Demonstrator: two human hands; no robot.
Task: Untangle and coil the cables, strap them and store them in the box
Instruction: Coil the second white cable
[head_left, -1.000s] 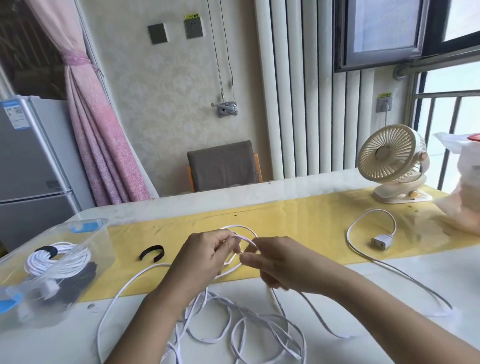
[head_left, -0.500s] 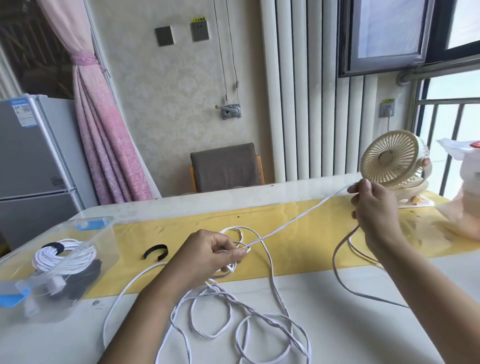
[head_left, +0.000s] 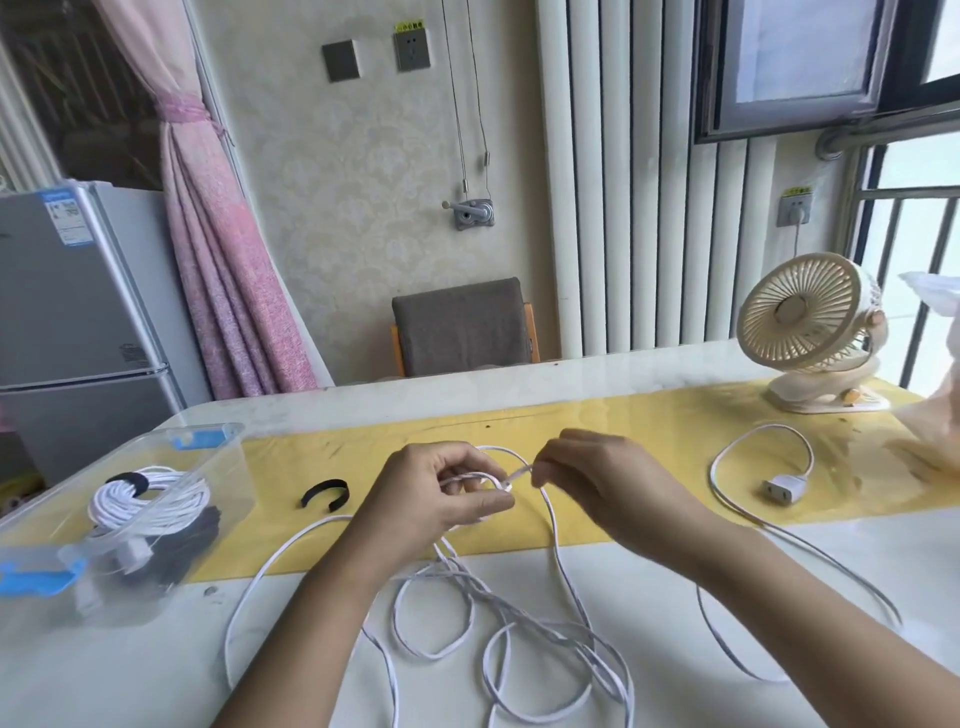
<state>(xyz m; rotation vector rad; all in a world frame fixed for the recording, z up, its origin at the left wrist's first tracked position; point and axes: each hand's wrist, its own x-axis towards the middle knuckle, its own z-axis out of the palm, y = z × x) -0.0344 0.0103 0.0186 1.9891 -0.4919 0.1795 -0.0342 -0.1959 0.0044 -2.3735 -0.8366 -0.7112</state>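
A long white flat cable (head_left: 452, 603) lies in tangled loops on the table in front of me. My left hand (head_left: 436, 499) grips a small loop of it above the yellow runner. My right hand (head_left: 597, 478) pinches the cable just to the right of that loop. The cable's white socket end (head_left: 782, 491) rests on the runner at the right. A black strap (head_left: 324, 493) lies curled on the runner left of my hands. The clear plastic box (head_left: 218, 467) at the left holds a strapped white cable coil (head_left: 150, 496) and a dark cable.
A cream desk fan (head_left: 810, 332) stands at the back right, with a plastic bag (head_left: 930, 415) beside it. A grey chair (head_left: 462, 327) sits behind the table. A fridge (head_left: 78, 322) and a pink curtain are at the left.
My right hand had pulled a length of cable out towards the fan; it has now come back to the loop in my left hand. The socket end lies on the runner again.
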